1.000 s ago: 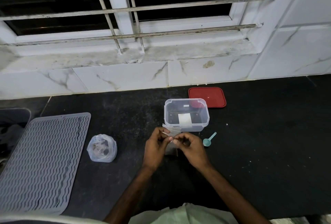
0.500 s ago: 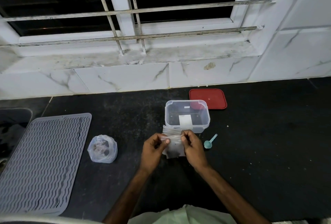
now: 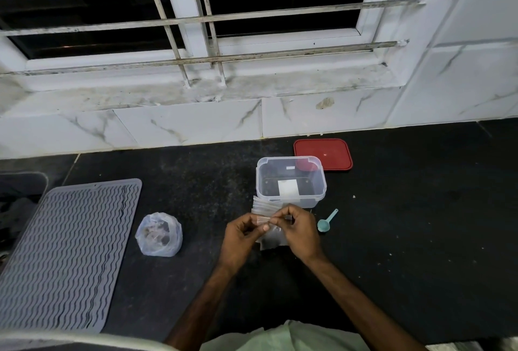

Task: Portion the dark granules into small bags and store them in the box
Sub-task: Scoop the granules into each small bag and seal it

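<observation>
My left hand and my right hand both pinch the top edge of a small clear bag just above the black counter. The bag hangs between them with its lower part showing below my fingers. A stack of spare small bags lies right behind my hands, against the clear plastic box. The box stands open with a white label on its front wall. A knotted-looking plastic bag of dark granules sits to the left. A small teal scoop lies to the right of my right hand.
The red lid lies flat behind the box near the marble wall. A grey ribbed drying mat covers the left of the counter, with a dark sink beyond it. A barred window stands above the sill.
My hands have lifted the small bag slightly and drawn its top edge out between them. My fingers have slid along that edge. Nothing else has moved.
</observation>
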Demonstrator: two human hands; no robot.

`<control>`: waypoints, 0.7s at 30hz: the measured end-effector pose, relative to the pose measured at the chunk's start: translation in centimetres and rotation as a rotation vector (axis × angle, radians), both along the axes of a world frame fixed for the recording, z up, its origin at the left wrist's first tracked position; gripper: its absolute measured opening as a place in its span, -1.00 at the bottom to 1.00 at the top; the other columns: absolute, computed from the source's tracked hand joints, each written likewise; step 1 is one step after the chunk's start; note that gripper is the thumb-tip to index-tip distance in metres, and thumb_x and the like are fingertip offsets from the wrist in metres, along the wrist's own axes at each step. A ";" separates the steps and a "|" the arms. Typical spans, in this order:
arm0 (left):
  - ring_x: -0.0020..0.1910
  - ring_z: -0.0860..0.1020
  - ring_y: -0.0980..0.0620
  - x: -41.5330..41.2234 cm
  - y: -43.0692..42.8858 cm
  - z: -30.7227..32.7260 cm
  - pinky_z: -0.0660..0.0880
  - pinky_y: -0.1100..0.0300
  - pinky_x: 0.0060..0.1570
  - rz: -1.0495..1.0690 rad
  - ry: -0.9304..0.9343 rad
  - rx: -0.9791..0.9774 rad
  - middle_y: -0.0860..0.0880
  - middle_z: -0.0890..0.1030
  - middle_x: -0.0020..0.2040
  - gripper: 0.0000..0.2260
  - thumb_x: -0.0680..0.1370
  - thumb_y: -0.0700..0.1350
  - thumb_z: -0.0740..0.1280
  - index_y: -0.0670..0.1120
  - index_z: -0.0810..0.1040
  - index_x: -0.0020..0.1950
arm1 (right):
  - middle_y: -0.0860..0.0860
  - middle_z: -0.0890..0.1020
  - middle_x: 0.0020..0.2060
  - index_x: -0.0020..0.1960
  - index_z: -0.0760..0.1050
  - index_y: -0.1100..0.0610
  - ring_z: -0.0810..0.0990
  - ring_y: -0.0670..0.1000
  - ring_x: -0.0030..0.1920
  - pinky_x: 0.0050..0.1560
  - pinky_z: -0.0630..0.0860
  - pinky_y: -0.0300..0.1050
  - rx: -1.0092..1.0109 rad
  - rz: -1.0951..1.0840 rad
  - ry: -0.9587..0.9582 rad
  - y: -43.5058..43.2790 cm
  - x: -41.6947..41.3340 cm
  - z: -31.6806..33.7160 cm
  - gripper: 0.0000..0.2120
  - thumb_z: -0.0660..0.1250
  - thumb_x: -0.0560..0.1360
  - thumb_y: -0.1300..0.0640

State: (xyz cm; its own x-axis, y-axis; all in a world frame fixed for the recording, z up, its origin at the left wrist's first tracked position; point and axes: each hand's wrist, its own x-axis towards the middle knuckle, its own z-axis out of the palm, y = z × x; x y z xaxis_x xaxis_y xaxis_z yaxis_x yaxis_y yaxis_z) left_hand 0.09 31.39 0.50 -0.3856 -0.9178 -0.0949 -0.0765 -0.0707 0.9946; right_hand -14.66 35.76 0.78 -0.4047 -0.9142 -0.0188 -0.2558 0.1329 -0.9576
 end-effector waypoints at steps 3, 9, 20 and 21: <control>-0.18 0.64 0.03 0.4 0.0 -0.7 0.57 0.21 -0.11 0.071 -0.016 0.023 -0.17 0.69 -0.18 -0.99 0.50 -0.36 0.41 -0.30 0.60 -0.11 | -0.05 0.69 -0.30 -0.22 0.64 0.16 0.65 -0.12 -0.22 -0.12 0.60 -0.21 0.043 0.004 -0.004 0.3 -0.1 -0.4 -0.93 0.52 0.39 0.25; -0.22 0.58 0.11 0.9 0.1 -1.7 0.53 0.13 -0.12 0.118 -0.164 -0.009 -0.03 0.65 -0.23 -0.91 0.56 -0.23 0.37 -0.13 0.59 -0.14 | -0.07 0.71 -0.26 -0.19 0.66 0.07 0.67 -0.12 -0.21 -0.08 0.61 -0.15 0.095 0.080 -0.010 0.5 -0.4 -0.8 -0.91 0.55 0.37 0.21; -0.09 0.62 0.13 -0.5 1.2 -0.2 0.54 0.23 -0.05 0.036 0.030 0.006 0.01 0.69 -0.12 -0.89 0.60 -0.27 0.29 -0.14 0.60 -0.02 | -0.23 0.62 -0.24 -0.20 0.60 0.00 0.53 -0.19 -0.11 -0.07 0.50 -0.19 0.007 0.036 0.483 0.3 -1.4 0.9 -0.92 0.47 0.45 0.12; -0.07 0.63 0.07 -0.5 1.2 -0.2 0.56 0.18 -0.03 0.038 0.033 -0.008 -0.04 0.69 -0.10 -0.91 0.59 -0.27 0.32 -0.13 0.61 -0.01 | -0.21 0.63 -0.23 -0.19 0.60 0.00 0.54 -0.18 -0.10 -0.06 0.52 -0.17 -0.003 0.040 0.464 0.3 -1.4 0.8 -0.93 0.46 0.45 0.13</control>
State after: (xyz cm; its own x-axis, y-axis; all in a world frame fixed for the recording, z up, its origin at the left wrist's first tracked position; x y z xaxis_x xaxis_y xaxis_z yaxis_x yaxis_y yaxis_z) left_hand -0.39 32.56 0.29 -0.3530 -0.9326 -0.0751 -0.0411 -0.0648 0.9971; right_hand -16.11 36.08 1.62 -0.3344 -0.9291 0.1582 -0.6618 0.1120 -0.7412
